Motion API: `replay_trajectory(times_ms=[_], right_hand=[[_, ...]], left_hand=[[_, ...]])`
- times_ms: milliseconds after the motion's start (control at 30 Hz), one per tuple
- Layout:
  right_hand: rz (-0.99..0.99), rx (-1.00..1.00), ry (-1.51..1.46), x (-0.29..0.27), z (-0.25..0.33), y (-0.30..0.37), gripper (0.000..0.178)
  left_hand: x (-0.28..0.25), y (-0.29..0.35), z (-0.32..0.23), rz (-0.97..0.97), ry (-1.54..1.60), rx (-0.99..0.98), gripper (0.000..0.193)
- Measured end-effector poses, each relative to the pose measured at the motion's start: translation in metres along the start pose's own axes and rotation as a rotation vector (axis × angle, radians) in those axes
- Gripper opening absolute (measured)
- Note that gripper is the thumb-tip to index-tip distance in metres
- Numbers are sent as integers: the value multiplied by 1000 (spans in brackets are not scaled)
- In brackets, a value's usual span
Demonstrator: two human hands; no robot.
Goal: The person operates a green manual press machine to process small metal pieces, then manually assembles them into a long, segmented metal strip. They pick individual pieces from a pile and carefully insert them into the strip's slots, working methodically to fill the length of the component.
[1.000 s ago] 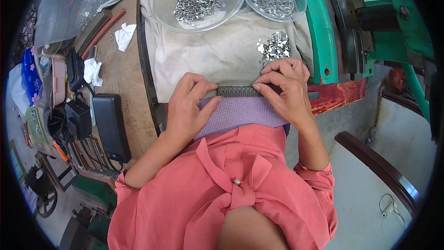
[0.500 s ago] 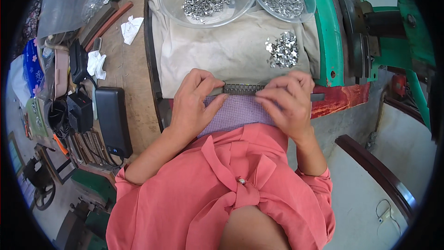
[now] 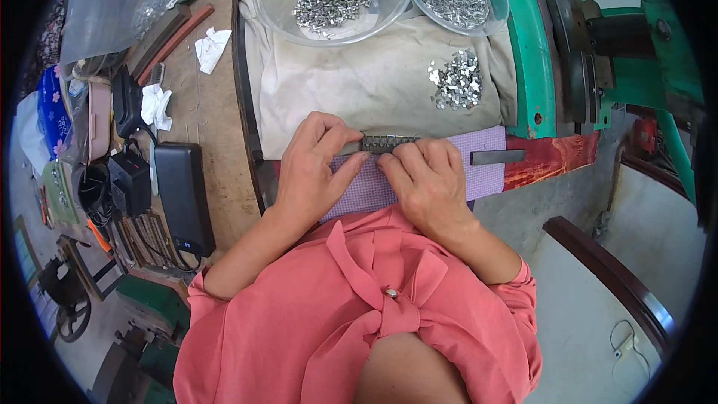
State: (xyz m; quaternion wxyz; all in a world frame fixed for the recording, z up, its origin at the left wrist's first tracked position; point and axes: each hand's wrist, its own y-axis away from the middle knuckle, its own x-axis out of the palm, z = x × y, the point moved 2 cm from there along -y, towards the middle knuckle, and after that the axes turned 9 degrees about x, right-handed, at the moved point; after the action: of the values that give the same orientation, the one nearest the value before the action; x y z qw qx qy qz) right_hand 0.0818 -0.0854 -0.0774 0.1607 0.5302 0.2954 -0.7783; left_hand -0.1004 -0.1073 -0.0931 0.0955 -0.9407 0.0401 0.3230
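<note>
A dark slotted metal bar [image 3: 383,141] lies crosswise in front of me, with small pieces in its row of slots. My left hand [image 3: 315,158] grips its left end between thumb and index finger. Over its right part rests my right hand [image 3: 428,178], fingers curled and tips pressed together at the front edge of the slots; whatever they pinch is too small or hidden. Beneath lies a purple checked cloth [image 3: 486,142]. Beyond the bar, a pile of small shiny metal flakes [image 3: 458,82] sits on the beige cloth [image 3: 336,82].
Two clear plastic bowls, one larger [image 3: 273,11] and one smaller [image 3: 490,28], hold small metal parts at the back. A green machine [image 3: 532,67] stands at the right. On the wooden bench [image 3: 221,105] at the left are a black power bank [image 3: 183,198] and crumpled tissue [image 3: 213,49].
My right hand has moved left and a little nearer along the bar, uncovering the bar's right end and more purple cloth. My left hand stays in place.
</note>
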Motion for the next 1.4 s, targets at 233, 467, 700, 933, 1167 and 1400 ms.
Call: replay_trajectory(times_ms=[233,467,700,933,1167,1400], right_hand=[[31,19,-121,-3,-8,6,18],[-55,348,-543,-29,-50,10,19],[-82,555,-688,-19,-70,8,13],[-59,728,-951,-7,-78,14,9],[70,632,-773,-13,-74,3,8],[130,499,-636,-13,-66,-2,9]], left_hand=[[1,0,0,-1,11,-2,29],[-1,1,0,19,-9,24,29],[0,-2,-2,23,-9,14,33],[2,-1,0,18,-5,10,40],[2,0,0,15,-3,12,42],[1,-1,0,19,-11,19,45]])
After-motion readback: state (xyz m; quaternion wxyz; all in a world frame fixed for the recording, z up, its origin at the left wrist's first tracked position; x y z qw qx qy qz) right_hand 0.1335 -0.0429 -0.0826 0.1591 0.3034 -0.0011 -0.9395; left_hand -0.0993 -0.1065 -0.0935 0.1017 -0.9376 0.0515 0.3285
